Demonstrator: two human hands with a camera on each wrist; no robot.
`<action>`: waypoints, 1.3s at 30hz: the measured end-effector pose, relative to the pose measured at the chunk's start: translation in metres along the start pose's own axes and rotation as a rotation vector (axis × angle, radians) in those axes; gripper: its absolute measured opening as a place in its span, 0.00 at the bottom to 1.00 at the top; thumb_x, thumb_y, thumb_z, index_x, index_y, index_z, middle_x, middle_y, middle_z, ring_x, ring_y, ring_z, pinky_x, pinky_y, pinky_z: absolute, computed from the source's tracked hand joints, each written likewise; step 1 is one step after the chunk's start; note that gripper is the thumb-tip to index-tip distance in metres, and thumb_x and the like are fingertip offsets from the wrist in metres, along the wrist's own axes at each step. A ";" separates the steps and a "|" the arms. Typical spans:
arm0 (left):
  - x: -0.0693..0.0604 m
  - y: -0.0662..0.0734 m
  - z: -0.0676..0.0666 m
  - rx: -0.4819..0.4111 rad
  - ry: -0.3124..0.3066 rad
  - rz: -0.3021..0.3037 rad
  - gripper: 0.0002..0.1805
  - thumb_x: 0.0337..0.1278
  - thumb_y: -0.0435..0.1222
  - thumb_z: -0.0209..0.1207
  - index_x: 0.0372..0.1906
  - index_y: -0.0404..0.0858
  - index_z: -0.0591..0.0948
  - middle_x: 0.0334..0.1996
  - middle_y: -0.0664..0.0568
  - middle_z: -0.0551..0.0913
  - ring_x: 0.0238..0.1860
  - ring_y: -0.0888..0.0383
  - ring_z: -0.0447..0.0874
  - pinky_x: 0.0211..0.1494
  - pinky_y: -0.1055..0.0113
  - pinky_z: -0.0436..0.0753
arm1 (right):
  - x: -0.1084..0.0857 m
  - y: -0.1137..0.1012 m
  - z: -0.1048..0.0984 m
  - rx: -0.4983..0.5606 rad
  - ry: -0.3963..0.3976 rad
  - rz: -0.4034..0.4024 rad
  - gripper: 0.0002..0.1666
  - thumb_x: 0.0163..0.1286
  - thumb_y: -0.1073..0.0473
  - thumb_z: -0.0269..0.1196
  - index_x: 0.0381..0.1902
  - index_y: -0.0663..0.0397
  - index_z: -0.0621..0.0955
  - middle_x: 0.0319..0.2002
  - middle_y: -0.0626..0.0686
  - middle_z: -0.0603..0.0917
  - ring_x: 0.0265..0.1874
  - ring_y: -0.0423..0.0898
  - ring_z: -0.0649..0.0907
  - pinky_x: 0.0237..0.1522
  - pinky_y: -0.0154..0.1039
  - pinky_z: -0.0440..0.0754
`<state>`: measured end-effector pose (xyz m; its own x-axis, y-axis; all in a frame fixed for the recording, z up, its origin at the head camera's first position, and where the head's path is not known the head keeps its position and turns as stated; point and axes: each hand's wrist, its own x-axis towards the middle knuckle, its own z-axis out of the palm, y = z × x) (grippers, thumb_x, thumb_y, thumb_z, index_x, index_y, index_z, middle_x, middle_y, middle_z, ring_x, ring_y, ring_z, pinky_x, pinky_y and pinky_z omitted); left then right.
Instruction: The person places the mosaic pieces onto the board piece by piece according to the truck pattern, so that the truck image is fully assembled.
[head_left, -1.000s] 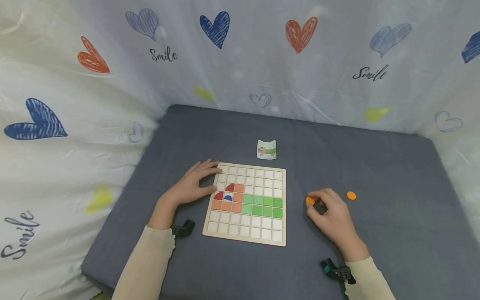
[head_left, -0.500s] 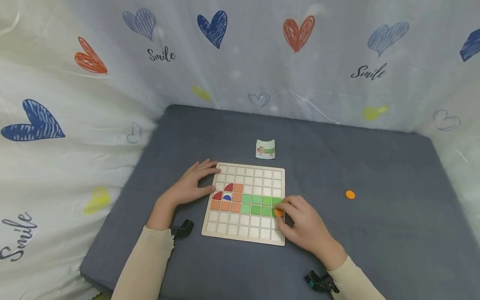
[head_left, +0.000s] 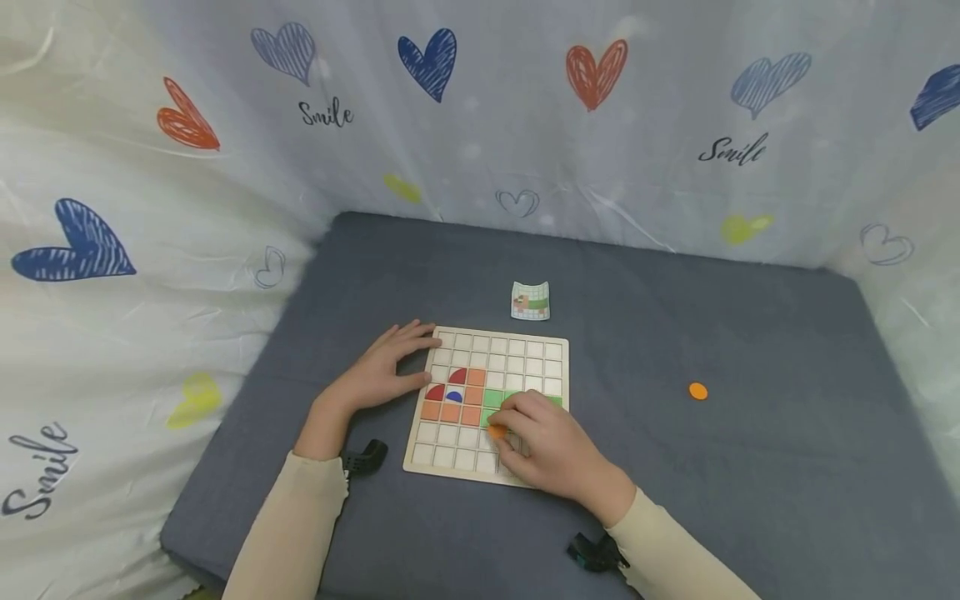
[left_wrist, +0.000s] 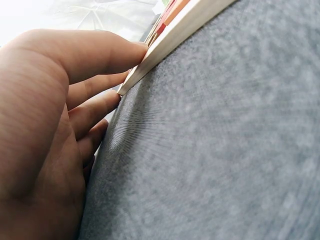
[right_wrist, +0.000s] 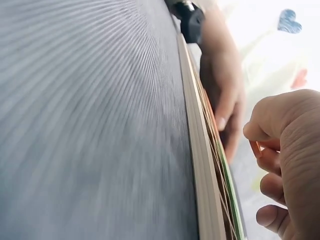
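A wooden grid board [head_left: 516, 343] lies on the grey cloth. Coral squares [head_left: 476, 395], green squares [head_left: 492, 397], red quarter-round pieces [head_left: 435, 392] and a blue half-round piece [head_left: 454, 397] fill some cells. At its left edge rests my left hand [head_left: 378, 371], fingers spread; thumb and fingertips touch the board's side [left_wrist: 185, 31] in the left wrist view. My right hand [head_left: 555, 450] pinches an orange disc [head_left: 497, 431] between thumb and fingers over the cells just below the green squares, partly covering them. The right wrist view shows this disc [right_wrist: 256, 149] held above the board.
Another orange disc [head_left: 698, 391] lies on the cloth to the right. Behind the board stands a small curled picture card [head_left: 530, 301] with a gridded coloured pattern. A curtain [head_left: 517, 108] printed with hearts surrounds the grey-covered table [head_left: 630, 308].
My right hand has carried the orange disc leftward from the cloth right of the board to above its lower middle cells. The left hand stays at the board's edge.
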<state>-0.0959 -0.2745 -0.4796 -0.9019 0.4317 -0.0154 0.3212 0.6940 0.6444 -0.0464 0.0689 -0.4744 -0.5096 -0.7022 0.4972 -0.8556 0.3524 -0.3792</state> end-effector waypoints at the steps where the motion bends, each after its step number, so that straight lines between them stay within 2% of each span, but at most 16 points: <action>1: 0.000 0.000 0.000 0.001 0.001 -0.001 0.33 0.75 0.44 0.69 0.80 0.43 0.76 0.86 0.47 0.63 0.89 0.46 0.48 0.91 0.46 0.40 | 0.004 -0.001 0.003 0.005 0.000 -0.003 0.10 0.69 0.62 0.75 0.47 0.50 0.90 0.45 0.44 0.83 0.42 0.42 0.80 0.43 0.36 0.85; 9: 0.000 0.000 0.000 -0.018 0.003 -0.003 0.32 0.76 0.44 0.68 0.80 0.44 0.77 0.85 0.48 0.63 0.89 0.47 0.48 0.91 0.47 0.40 | 0.027 -0.010 0.024 0.045 -0.061 0.034 0.08 0.73 0.59 0.74 0.48 0.49 0.90 0.44 0.44 0.84 0.41 0.41 0.80 0.43 0.35 0.84; 17: 0.001 0.000 0.000 -0.011 0.003 -0.001 0.32 0.76 0.44 0.69 0.80 0.44 0.77 0.85 0.48 0.64 0.89 0.47 0.48 0.91 0.47 0.40 | 0.045 -0.015 0.042 0.006 -0.107 -0.005 0.06 0.72 0.59 0.73 0.45 0.49 0.91 0.40 0.44 0.85 0.35 0.40 0.80 0.40 0.36 0.83; 23: 0.001 -0.001 0.000 -0.004 0.000 0.002 0.33 0.76 0.45 0.68 0.80 0.44 0.76 0.85 0.48 0.64 0.89 0.47 0.48 0.91 0.48 0.40 | 0.047 -0.018 0.046 -0.015 -0.113 -0.027 0.07 0.69 0.59 0.75 0.44 0.50 0.92 0.40 0.45 0.85 0.36 0.42 0.83 0.42 0.39 0.85; 32: 0.001 -0.001 0.001 0.002 0.002 -0.002 0.33 0.76 0.45 0.69 0.80 0.44 0.77 0.85 0.48 0.64 0.89 0.47 0.49 0.91 0.47 0.40 | 0.045 -0.017 0.045 0.010 -0.142 0.007 0.09 0.71 0.56 0.76 0.47 0.49 0.92 0.42 0.44 0.86 0.41 0.43 0.84 0.47 0.40 0.86; 39: 0.001 0.001 0.000 -0.002 0.011 0.005 0.33 0.75 0.44 0.69 0.79 0.44 0.77 0.85 0.47 0.64 0.88 0.45 0.49 0.91 0.46 0.41 | 0.045 -0.017 0.044 0.014 -0.123 -0.012 0.09 0.69 0.57 0.77 0.45 0.50 0.92 0.42 0.45 0.86 0.42 0.45 0.85 0.49 0.41 0.87</action>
<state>-0.0963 -0.2737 -0.4792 -0.9033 0.4290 -0.0041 0.3252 0.6909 0.6457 -0.0507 0.0040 -0.4801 -0.4837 -0.7772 0.4025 -0.8597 0.3356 -0.3851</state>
